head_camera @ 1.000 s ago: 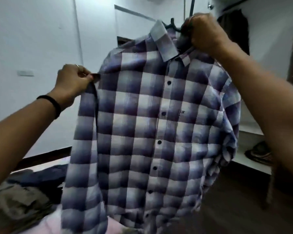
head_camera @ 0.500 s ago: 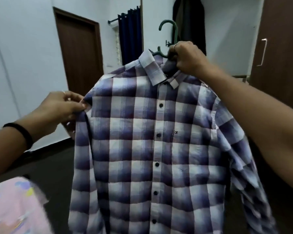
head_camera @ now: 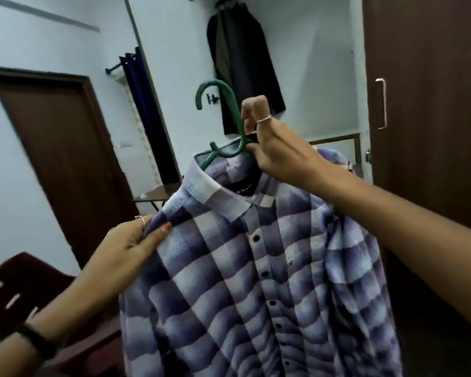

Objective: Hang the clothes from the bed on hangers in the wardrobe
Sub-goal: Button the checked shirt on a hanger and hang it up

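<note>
A purple and white checked shirt (head_camera: 256, 281) hangs buttoned on a green plastic hanger (head_camera: 229, 115), held up in front of me. My right hand (head_camera: 278, 148) grips the hanger's neck just above the collar, index finger raised along the hook. The shirt's left shoulder is pinched between thumb and fingers of my left hand (head_camera: 131, 246). The brown wardrobe (head_camera: 424, 104) stands at the right with its doors closed.
A brown door (head_camera: 57, 148) is at the left, with a dark blue curtain (head_camera: 144, 110) beside it. Dark garments (head_camera: 242, 63) hang on the white wall behind the hanger. A small table (head_camera: 158, 194) and a dark chair (head_camera: 25, 289) stand at the left.
My view has turned further toward the wardrobe side. My right hand has shifted from the collar up onto the hanger's neck. The left hand moved nearer the collar on the shoulder.
</note>
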The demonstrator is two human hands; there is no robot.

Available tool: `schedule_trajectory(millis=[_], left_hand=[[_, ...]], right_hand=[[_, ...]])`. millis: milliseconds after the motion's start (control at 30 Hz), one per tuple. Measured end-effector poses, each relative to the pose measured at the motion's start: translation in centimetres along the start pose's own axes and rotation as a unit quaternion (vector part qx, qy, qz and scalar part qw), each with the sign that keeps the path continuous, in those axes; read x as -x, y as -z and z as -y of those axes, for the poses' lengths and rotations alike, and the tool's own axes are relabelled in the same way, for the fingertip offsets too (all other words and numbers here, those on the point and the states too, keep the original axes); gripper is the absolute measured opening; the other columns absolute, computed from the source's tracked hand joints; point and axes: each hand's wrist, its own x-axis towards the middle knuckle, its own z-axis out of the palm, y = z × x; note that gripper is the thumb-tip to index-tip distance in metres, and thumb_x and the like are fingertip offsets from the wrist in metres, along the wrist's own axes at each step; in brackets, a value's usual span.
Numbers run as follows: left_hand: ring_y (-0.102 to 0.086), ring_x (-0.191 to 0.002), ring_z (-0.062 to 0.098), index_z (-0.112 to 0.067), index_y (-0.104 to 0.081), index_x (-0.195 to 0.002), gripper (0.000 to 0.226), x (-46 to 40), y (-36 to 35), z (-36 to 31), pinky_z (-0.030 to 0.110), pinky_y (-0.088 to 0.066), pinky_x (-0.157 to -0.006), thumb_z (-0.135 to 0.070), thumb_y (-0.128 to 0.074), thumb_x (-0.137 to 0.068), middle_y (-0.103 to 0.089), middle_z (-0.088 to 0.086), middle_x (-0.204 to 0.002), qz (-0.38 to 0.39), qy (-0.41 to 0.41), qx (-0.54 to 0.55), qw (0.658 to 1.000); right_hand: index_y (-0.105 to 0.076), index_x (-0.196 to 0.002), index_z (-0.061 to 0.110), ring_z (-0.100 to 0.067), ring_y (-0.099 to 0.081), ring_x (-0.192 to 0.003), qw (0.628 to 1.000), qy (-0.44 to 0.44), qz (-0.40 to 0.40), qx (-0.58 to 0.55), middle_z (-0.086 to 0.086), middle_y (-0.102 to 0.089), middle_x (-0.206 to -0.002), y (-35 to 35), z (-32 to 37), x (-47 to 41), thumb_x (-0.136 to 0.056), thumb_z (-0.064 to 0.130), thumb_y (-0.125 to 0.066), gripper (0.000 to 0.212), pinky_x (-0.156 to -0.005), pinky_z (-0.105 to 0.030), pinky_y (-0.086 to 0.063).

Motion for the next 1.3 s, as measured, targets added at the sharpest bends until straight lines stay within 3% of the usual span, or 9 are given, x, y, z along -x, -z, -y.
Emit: schedule_trajectory(millis=[133, 300, 467, 667, 833, 933, 1000, 1067, 1300], left_hand=[[-0.042, -0.050, 0.005, -0.023, -0.051, -0.060, 0.034, -5.2, 0.8, -5.4, 0.016, -0.035, -0.048, -0.022, -0.058, -0.093, -0.050, -0.012, -0.053, -0.087, -0.042, -0.032, 0.995], [-0.041, -0.047, 0.007, -0.010, -0.050, -0.060, 0.034, -11.2, 5.2, -11.5, 0.017, -0.033, -0.047, -0.016, -0.057, -0.094, -0.043, -0.002, -0.051, -0.132, -0.058, -0.052, 0.988], [-0.044, -0.049, 0.009, -0.011, -0.055, -0.061, 0.030, -16.8, 9.3, -17.0, 0.022, -0.034, -0.048, -0.015, -0.060, -0.091, -0.045, 0.001, -0.048, -0.146, -0.089, -0.075, 0.982], [-0.050, -0.051, 0.025, 0.003, -0.064, -0.076, 0.025, -20.5, 11.7, -21.8, 0.024, -0.037, -0.051, -0.015, -0.060, -0.092, -0.054, 0.016, -0.054, -0.108, -0.089, -0.052, 0.989], [-0.054, -0.049, 0.023, 0.002, -0.061, -0.067, 0.037, -21.8, 13.1, -22.4, 0.024, -0.039, -0.046, -0.028, -0.064, -0.087, -0.057, 0.010, -0.052, -0.003, 0.042, 0.052, 0.998], [-0.063, -0.043, 0.015, -0.003, -0.068, -0.052, 0.047, -22.3, 13.8, -21.5, 0.018, -0.045, -0.037, -0.046, -0.086, -0.059, -0.067, 0.008, -0.054, 0.090, 0.135, 0.146, 0.976], [-0.070, -0.059, 0.027, -0.007, -0.075, -0.064, 0.075, -22.9, 13.9, -19.8, 0.030, -0.056, -0.047, -0.062, -0.089, -0.016, -0.072, 0.016, -0.071, 0.133, 0.167, 0.167, 0.962], [-0.071, -0.072, 0.035, -0.007, -0.076, -0.077, 0.092, -24.1, 13.5, -17.4, 0.040, -0.060, -0.061, -0.066, -0.085, -0.007, -0.073, 0.021, -0.084, 0.137, 0.163, 0.198, 0.957], [-0.066, -0.050, 0.013, -0.008, -0.069, -0.071, 0.034, -34.2, 12.6, -10.4, 0.021, -0.046, -0.045, -0.041, -0.066, -0.078, -0.070, 0.004, -0.061, 0.038, 0.063, 0.161, 0.984]], right_hand=[[-0.035, -0.108, 0.024, -0.030, -0.059, -0.073, 0.993, -0.112, -0.038, -0.029, 0.000, -0.060, -0.083, 4.9, -2.6, -3.4, -0.080, 0.033, -0.058, 0.038, -0.071, -0.049, -0.051], [-0.052, -0.107, 0.010, -0.030, -0.059, -0.096, 0.985, -0.166, 0.035, 0.025, -0.007, -0.062, -0.098, 10.0, -4.1, -9.4, -0.084, 0.024, -0.061, 0.028, -0.083, -0.035, -0.046], [-0.046, -0.115, 0.007, -0.040, -0.054, -0.105, 0.974, -0.199, 0.052, 0.097, -0.019, -0.058, -0.113, 14.0, -4.7, -15.2, -0.085, 0.016, -0.053, 0.032, -0.089, -0.045, -0.046], [-0.045, -0.108, 0.012, -0.038, -0.057, -0.098, 0.962, -0.202, 0.075, 0.169, -0.018, -0.063, -0.106, 19.8, -4.5, -19.3, -0.101, 0.029, -0.042, 0.019, -0.068, -0.038, -0.037], [-0.046, -0.114, 0.011, -0.040, -0.058, -0.097, 0.944, -0.145, 0.070, 0.289, -0.018, -0.063, -0.110, 20.0, -3.9, -21.2, -0.102, 0.028, -0.037, 0.024, -0.066, -0.037, -0.032], [-0.046, -0.114, 0.009, -0.040, -0.058, -0.096, 0.940, -0.127, 0.052, 0.311, -0.018, -0.063, -0.109, 19.0, -4.2, -22.6, -0.103, 0.027, -0.035, 0.024, -0.064, -0.037, -0.030], [-0.045, -0.115, 0.009, -0.040, -0.058, -0.098, 0.939, -0.114, 0.040, 0.321, -0.018, -0.063, -0.110, 17.7, -4.8, -23.8, -0.103, 0.026, -0.035, 0.023, -0.065, -0.037, -0.029], [-0.045, -0.115, 0.010, -0.040, -0.059, -0.100, 0.938, -0.103, 0.047, 0.327, -0.017, -0.063, -0.112, 15.9, -5.8, -24.8, -0.102, 0.027, -0.036, 0.023, -0.066, -0.037, -0.029], [-0.047, -0.111, 0.012, -0.040, -0.058, -0.097, 0.927, -0.107, 0.024, 0.360, -0.018, -0.062, -0.110, 10.0, -12.3, -32.4, -0.100, 0.024, -0.041, 0.018, -0.067, -0.037, -0.028]])
